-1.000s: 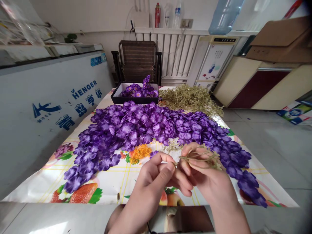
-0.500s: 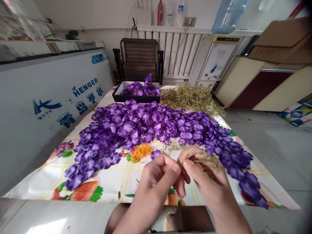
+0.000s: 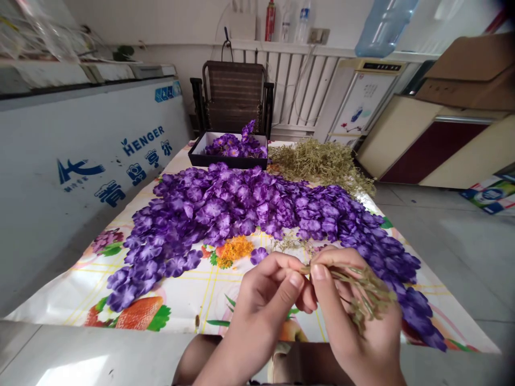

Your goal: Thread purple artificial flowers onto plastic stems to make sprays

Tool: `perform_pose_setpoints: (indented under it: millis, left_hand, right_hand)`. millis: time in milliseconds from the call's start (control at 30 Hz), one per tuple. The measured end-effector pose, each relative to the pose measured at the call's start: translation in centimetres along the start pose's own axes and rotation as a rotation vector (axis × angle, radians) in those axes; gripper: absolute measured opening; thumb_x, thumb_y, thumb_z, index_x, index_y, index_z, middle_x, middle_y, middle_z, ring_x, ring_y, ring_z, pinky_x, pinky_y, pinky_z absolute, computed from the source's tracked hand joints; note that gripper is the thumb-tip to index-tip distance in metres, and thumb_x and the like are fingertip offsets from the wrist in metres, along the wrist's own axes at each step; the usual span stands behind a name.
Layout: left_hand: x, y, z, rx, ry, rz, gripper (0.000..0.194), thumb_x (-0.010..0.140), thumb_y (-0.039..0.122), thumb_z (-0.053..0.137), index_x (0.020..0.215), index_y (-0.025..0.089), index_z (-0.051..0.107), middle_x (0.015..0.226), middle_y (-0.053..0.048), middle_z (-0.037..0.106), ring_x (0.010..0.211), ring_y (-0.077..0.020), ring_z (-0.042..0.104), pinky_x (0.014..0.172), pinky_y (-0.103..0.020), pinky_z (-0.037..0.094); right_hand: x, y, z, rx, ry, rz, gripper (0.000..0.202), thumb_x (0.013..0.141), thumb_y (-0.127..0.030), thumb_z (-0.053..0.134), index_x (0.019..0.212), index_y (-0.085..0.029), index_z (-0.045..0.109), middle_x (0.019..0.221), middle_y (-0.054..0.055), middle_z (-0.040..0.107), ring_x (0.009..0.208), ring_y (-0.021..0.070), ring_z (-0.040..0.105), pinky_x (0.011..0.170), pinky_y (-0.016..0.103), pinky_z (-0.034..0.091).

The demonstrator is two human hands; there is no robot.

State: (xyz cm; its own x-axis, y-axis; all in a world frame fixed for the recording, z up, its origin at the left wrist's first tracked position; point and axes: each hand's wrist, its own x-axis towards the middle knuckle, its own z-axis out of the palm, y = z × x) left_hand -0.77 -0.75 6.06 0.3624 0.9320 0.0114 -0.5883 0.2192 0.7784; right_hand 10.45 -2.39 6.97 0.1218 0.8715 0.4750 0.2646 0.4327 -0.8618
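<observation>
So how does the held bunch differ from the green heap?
Size: the bunch is small; the heap is much bigger.
Place: the bunch is in the hands, left and right; the heap lies on the table, near the black box.
Shared: both are dull green, with thin stems.

At five o'clock, the right hand (image 3: pixel 344 324) grips greenish stems (image 3: pixel 370 292) while the left hand (image 3: pixel 265 303) pinches their ends. Purple petals (image 3: pixel 225 206) arc across the bench (image 3: pixel 181 303); orange bits (image 3: pixel 236 249) lie at seven, a black box (image 3: pixel 215 161) of purple flowers (image 3: pixel 228 146) at eleven, a stem heap (image 3: pixel 322 161) at two o'clock.
</observation>
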Motion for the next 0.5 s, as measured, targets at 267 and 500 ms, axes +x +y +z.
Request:
perform_pose_setpoints:
  millis: [267, 500]
  left_hand:
    - [-0.16, 0.06, -0.03, -0.004, 0.014, 0.084, 0.003, 0.085, 0.019, 0.067, 0.085, 0.017, 0.069, 0.068, 0.002, 0.062, 0.065, -0.0053, 0.057, 0.066, -0.014, 0.046]
    - [-0.41, 0.11, -0.29, 0.147, 0.057, 0.134, 0.004, 0.086, 0.02, 0.065, 0.085, 0.019, 0.069, 0.072, 0.003, 0.064, 0.069, -0.006, 0.059, 0.065, -0.013, 0.047]
  right_hand:
    - [0.11, 0.71, 0.22, -0.189, 0.058, -0.308, 0.025, 0.08, 0.002, 0.05, 0.094, -0.018, 0.052, 0.075, 0.001, 0.056, 0.066, 0.0116, 0.06, 0.057, 0.022, 0.049]
    - [0.19, 0.88, 0.32, -0.274, 0.042, -0.362, 0.027, 0.08, 0.001, 0.048, 0.097, -0.02, 0.05, 0.074, -0.001, 0.053, 0.062, 0.0115, 0.059, 0.052, 0.022, 0.049]
